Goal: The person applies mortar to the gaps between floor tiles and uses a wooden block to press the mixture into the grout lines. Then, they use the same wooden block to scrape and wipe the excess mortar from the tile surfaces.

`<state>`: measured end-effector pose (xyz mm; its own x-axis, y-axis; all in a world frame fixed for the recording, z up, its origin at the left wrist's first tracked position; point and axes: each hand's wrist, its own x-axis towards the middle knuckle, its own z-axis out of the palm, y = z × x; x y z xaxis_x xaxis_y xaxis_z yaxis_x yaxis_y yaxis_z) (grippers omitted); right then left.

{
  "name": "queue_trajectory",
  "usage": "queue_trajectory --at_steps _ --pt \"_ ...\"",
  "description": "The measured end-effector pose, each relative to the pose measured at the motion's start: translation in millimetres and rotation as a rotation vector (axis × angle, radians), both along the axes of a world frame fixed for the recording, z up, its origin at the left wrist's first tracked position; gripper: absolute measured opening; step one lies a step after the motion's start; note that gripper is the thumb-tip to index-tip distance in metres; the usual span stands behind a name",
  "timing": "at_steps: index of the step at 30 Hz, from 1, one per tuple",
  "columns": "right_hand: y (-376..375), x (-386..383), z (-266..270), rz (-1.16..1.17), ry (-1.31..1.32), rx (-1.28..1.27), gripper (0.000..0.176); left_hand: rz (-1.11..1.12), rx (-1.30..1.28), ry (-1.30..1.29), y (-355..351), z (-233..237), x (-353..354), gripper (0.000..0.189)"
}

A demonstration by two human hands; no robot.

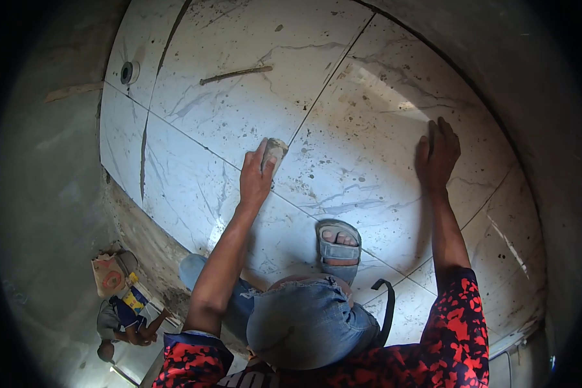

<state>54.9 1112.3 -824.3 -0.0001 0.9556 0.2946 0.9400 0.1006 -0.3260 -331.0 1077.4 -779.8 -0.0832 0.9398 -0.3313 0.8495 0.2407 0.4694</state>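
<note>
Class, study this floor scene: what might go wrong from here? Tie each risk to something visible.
The left hand holds a block against speckled tiles; if the specks are grit, rubbing may scratch the surface.

The stick lies loose ahead and might roll underfoot.

The sandal leaves toes bare, so a dropped block could hurt them.

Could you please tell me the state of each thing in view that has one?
Left grip: closed on the block
Block: held, low over or on the tiles
Right grip: open, nothing visibly held
Tiles: laid, speckled with dark dirt
Stick: lying loose on the tiles
Sandal: worn, strapped over the foot
Jeans: worn, bent at the knee
</note>
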Motion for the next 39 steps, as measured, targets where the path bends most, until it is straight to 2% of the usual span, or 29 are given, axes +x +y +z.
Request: queue_trajectory --at_steps 4,8,12,14,18,19,21,23,25,28,29,31,33,36,39 --pt "0.7 -0.9 -0.6 -0.017 -0.016 -0.023 0.038 0.014 -0.017 0.004 35.0 -6.7 22.9 0.045" --pt "1.9 -1.5 -1.9 -0.006 -0.020 -0.004 0.038 -0.068 0.274 -0.044 115.8 -26.3 72.0 0.044" --pt "-0.3 1.8 -1.8 -0.001 -0.011 -0.020 0.037 -0.076 0.245 -0.016 173.8 -24.6 103.5 0.046" --pt "-1.2 0.4 -3.3 0.010 0.010 -0.017 0.037 -0.082 0.211 0.006 169.4 -25.1 95.4 0.047" --pt "0.9 2.4 -3.2 0.004 0.004 -0.029 0.037 -0.016 0.138 -0.091 104.9 -18.9 45.8 0.050" --pt "0.7 2.3 -3.1 -0.008 0.001 -0.036 0.037 -0.033 0.137 -0.097 107.3 -18.8 51.1 0.050" --pt "0.8 -0.4 -2.3 -0.022 -0.005 -0.054 0.037 0.069 0.079 -0.035 109.3 -10.0 59.1 0.050" --pt "1.6 0.0 -0.4 -0.019 -0.016 -0.062 0.037 0.012 0.064 -0.188 155.0 -17.1 83.0 0.050" --pt "2.2 0.1 -1.3 -0.010 -0.030 -0.046 0.037 -0.052 0.228 -0.019 194.3 -39.0 103.3 0.049" --pt "0.3 3.8 -3.6 0.025 -0.001 -0.048 0.037 -0.043 0.251 0.008 204.2 -26.7 108.9 0.052" --pt "0.1 2.9 -3.7 0.023 0.004 -0.051 0.037 -0.130 0.159 0.076 196.8 -19.1 98.1 0.053" --pt "1.5 2.6 -4.0 0.003 0.001 -0.049 0.037 -0.066 0.008 -0.020 162.0 -2.9 77.4 0.050" --pt "2.1 1.4 -3.0 -0.011 -0.006 -0.053 0.037 -0.077 0.184 -0.047 116.5 -23.9 49.9 0.046" --pt "2.0 0.9 -2.6 -0.022 -0.010 -0.074 0.037 -0.107 0.193 0.001 131.1 -12.9 73.7 0.046" --pt "2.8 -0.2 -2.3 -0.023 -0.011 -0.084 0.036 -0.147 0.384 0.004 211.2 -41.9 129.1 0.035"
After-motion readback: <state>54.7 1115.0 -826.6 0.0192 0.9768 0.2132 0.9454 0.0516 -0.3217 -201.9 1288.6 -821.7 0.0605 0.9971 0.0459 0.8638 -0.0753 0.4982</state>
